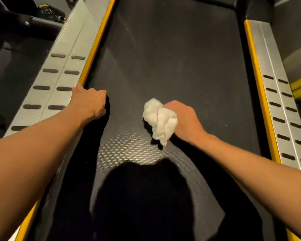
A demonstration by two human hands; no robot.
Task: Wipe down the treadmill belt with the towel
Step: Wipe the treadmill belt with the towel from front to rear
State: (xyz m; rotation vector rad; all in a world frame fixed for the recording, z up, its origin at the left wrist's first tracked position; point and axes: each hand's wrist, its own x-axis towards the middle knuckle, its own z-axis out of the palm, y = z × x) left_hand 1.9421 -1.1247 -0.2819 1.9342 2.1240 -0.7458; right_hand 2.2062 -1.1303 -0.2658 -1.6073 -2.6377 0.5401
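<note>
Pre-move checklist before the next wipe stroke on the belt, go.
1. Right hand grips towel: ok.
2. Towel touching treadmill belt: cannot tell; its lower tip casts a shadow close beneath.
3. Towel spread flat for wiping: not ok, it is bunched.
4. Left hand off the stroke path: ok, it rests at the belt's left edge by the yellow strip.
5. Belt stationary: cannot tell.
</note>
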